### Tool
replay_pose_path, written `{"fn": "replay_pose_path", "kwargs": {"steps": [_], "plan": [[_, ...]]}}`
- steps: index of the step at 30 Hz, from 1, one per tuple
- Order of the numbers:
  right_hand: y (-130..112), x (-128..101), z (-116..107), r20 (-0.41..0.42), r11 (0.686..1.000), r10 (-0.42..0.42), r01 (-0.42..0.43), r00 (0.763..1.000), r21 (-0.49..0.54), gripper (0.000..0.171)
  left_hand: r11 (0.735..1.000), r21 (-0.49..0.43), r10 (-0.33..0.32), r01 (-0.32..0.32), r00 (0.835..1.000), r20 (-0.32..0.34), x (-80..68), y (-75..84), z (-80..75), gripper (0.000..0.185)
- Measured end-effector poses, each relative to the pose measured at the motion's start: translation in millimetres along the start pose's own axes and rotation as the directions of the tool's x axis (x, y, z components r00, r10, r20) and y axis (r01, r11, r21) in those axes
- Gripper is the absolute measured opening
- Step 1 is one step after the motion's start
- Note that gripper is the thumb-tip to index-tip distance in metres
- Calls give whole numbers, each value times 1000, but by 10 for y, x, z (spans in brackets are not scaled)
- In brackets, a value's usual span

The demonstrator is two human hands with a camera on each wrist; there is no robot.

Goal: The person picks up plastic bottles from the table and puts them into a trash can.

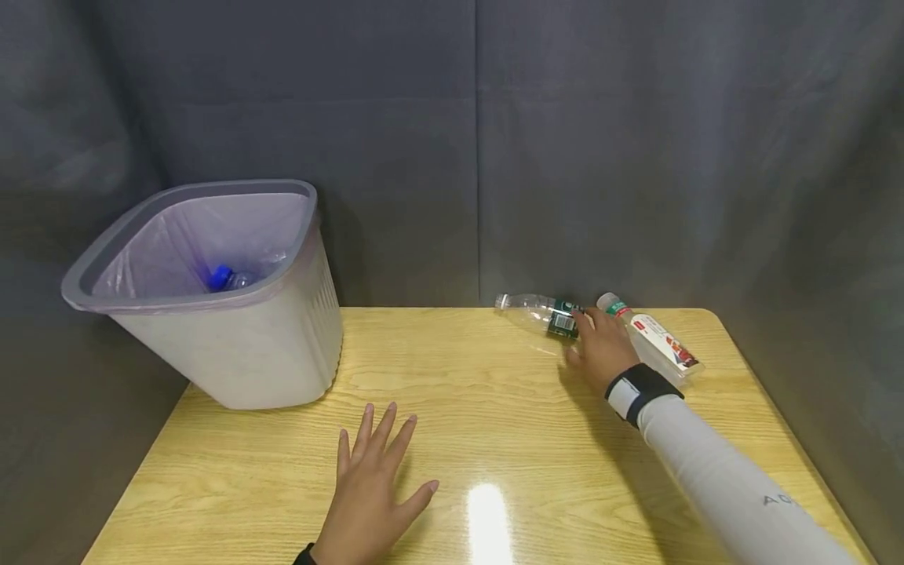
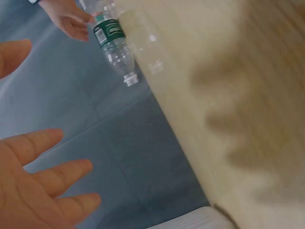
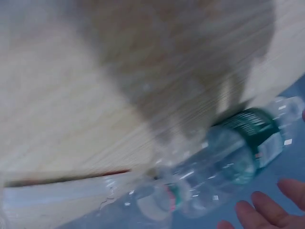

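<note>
Head view: right hand (image 1: 600, 349) is on the green-label bottle (image 1: 540, 314), which lies on its side at the table's (image 1: 494, 439) far edge; whether the fingers wrap it I cannot tell. A red-label bottle (image 1: 657, 339) lies just beside; don't knock it. Left hand (image 1: 370, 486) lies flat, fingers spread, holding nothing. Bin (image 1: 212, 298) is far left. Left wrist view: fingertips touch the label end, neck free. Right wrist view: blurred; fingers (image 3: 259, 212) look uncurled beside the bottle. Best to grip mid-body.

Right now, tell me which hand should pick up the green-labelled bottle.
Right. The right hand already reaches the green-labelled bottle at the table's far edge; the left hand lies flat and spread, well short of it.
</note>
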State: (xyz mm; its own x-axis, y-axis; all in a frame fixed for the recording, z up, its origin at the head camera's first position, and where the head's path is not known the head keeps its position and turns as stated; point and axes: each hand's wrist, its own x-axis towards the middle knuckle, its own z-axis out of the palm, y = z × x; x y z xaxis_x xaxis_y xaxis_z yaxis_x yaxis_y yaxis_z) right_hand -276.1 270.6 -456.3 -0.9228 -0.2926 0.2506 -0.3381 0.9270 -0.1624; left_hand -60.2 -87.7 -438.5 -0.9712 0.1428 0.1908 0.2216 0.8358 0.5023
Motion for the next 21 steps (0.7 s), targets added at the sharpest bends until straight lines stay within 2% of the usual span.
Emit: {"fn": "replay_pose_path", "kwargs": {"steps": [4,8,13,21], "plan": [[103,174,112,24,998,49,-48,999,-36,71,1000,-22,-9,9,1000,3,1,-8,71,81],[145,260,185,3,993,77,-76,997,-92,72,999,-40,-14,14,1000,1,12,-18,99,84],[194,300,267,-31,987,64,-68,997,-148,64,998,-32,-47,47,999,-4,17,-35,105,87],[287,301,334,-49,982,52,-60,997,-182,64,999,-39,-24,24,1000,-9,24,-29,130,87]]}}
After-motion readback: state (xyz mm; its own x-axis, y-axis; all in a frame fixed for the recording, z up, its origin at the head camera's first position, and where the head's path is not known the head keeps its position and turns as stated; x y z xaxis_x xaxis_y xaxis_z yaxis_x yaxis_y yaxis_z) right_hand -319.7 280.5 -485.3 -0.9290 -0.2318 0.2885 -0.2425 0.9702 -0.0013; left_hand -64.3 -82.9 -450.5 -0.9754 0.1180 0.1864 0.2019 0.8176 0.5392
